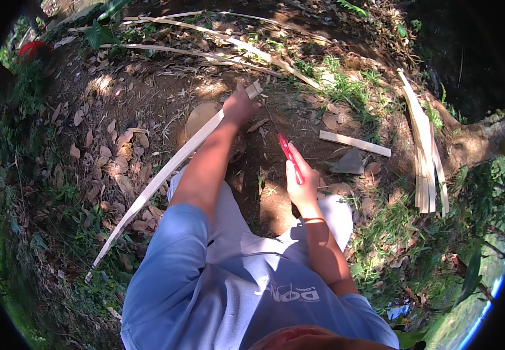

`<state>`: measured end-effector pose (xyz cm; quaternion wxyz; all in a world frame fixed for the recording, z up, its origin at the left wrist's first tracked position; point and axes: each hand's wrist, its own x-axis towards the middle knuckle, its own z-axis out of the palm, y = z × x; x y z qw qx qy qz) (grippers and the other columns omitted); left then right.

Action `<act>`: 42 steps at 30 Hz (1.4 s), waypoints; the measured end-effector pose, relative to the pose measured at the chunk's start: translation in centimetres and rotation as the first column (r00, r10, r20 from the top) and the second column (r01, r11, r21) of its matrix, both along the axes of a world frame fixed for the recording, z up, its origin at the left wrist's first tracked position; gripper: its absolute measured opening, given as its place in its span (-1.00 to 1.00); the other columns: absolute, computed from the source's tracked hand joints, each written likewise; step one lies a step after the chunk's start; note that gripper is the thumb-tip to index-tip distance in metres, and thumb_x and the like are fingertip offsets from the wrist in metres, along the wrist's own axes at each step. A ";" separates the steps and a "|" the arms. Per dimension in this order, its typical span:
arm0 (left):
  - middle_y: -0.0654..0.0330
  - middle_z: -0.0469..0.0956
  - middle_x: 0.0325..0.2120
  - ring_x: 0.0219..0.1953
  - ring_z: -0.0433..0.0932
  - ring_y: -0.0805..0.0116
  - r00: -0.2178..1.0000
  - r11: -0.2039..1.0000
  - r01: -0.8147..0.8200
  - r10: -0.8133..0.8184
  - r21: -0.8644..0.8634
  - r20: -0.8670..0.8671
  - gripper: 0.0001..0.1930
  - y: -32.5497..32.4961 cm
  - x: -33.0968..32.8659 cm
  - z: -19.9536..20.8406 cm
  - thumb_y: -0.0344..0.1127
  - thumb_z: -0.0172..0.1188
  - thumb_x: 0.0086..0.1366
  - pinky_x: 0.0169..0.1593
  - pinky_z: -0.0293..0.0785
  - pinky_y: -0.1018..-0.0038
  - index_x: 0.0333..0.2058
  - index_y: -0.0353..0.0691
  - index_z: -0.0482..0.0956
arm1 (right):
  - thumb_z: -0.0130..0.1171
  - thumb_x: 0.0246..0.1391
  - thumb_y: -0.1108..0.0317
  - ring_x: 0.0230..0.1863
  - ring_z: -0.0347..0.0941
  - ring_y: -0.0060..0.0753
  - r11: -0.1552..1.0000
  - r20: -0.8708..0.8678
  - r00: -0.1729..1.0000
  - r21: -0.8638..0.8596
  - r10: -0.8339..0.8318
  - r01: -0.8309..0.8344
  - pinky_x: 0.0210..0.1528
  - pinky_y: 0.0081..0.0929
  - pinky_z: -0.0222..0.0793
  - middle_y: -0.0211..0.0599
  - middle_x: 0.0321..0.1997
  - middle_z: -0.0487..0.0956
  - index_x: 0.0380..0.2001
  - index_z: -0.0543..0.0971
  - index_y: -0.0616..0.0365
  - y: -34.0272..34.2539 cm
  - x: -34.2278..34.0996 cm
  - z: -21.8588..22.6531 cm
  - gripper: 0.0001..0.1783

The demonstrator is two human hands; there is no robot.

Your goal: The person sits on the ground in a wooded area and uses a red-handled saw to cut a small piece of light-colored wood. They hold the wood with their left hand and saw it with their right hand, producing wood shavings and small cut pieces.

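Observation:
My left hand [239, 107] is closed round a long pale wooden strip [168, 169] close to its far end. From there the strip slants down past my left arm to the ground at the lower left. A round cut stump [201, 116] lies beneath it, partly covered by the strip. My right hand [302, 182], nearer to me, grips a red-handled tool [287, 150] pointing forward and left. A thin dark line runs on from its handle toward the strip's end, perhaps a blade seen edge-on; I cannot tell its kind.
A short wooden piece [354, 143] and a grey stone [349, 161] lie right of my right hand. Farther right is a bundle of pale strips [421, 151] beside a tree trunk [480, 140]. More long strips [223, 39] cross the far ground among leaves and grass.

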<state>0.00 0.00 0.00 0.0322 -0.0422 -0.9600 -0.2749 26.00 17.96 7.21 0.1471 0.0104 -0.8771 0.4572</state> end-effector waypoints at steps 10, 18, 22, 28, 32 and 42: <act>-0.29 0.53 0.27 0.51 0.29 -0.17 0.889 0.964 0.265 -0.259 -0.037 -0.378 -0.37 -6.5 6.0 -5.1 0.06 0.38 0.39 0.61 0.03 0.00 0.17 -0.36 0.51 | 0.22 0.43 0.32 -0.16 0.71 -0.40 0.993 -0.109 0.994 -0.116 0.020 -0.032 -0.01 -0.45 0.56 -0.15 -0.02 0.80 0.34 0.61 0.09 2.3 3.1 1.3 -0.54; -0.25 0.03 0.58 0.66 -0.07 -0.12 0.907 0.989 0.142 -0.142 -0.029 -0.396 0.01 -5.5 7.4 -5.2 0.10 0.36 0.38 0.65 -0.09 -0.02 0.53 -0.41 0.07 | 0.19 0.44 0.28 -0.23 0.60 -0.59 0.997 0.000 0.997 -0.001 0.083 -0.083 -0.11 -0.52 0.50 -0.26 -0.17 0.76 0.36 0.60 0.05 2.1 4.1 1.9 -0.52; -0.16 0.10 0.57 0.65 -0.01 -0.08 0.944 0.995 0.039 -0.067 -0.090 -0.323 -0.02 -5.1 7.5 -4.4 0.00 0.42 0.28 0.64 -0.04 0.03 0.50 -0.37 0.15 | 0.23 0.40 0.28 -0.34 0.56 -0.59 0.999 0.041 0.998 0.004 0.047 -0.047 -0.21 -0.49 0.49 -0.33 -0.27 0.74 0.33 0.64 0.01 2.0 1.8 0.3 -0.53; -0.08 0.28 0.51 0.57 0.22 -0.08 0.969 1.000 -0.006 0.013 0.027 -0.247 -0.20 -4.6 7.6 -3.9 -0.14 0.41 0.20 0.56 0.23 0.11 0.36 -0.32 0.35 | 0.27 0.37 0.42 -0.22 0.68 -0.57 0.988 -0.120 0.987 -0.105 0.103 -0.116 -0.10 -0.50 0.56 -0.07 -0.06 0.80 0.26 0.68 0.14 -1.2 -4.7 -1.9 -0.58; -0.07 0.30 0.51 0.54 0.28 -0.07 0.980 0.998 -0.001 0.012 0.056 -0.200 -0.26 -4.6 7.6 -3.8 -0.14 0.40 0.20 0.50 0.34 0.15 0.31 -0.31 0.40 | 0.23 0.40 0.43 0.03 0.75 -0.42 0.982 -0.146 0.979 -0.099 0.144 -0.159 0.06 -0.48 0.59 -0.03 0.13 0.78 0.28 0.65 0.21 -4.0 -7.8 -3.2 -0.58; 0.03 0.23 0.55 0.58 0.20 0.01 0.991 0.999 -0.013 0.017 0.029 -0.130 -0.22 -5.1 7.4 -3.3 -0.12 0.37 0.29 0.47 0.39 0.15 0.40 -0.29 0.32 | 0.23 0.37 0.38 -0.31 0.62 -0.58 0.990 -0.043 0.991 0.071 0.126 -0.123 -0.17 -0.55 0.54 -0.17 0.08 0.78 0.36 0.60 0.09 0.7 0.3 -4.5 -0.49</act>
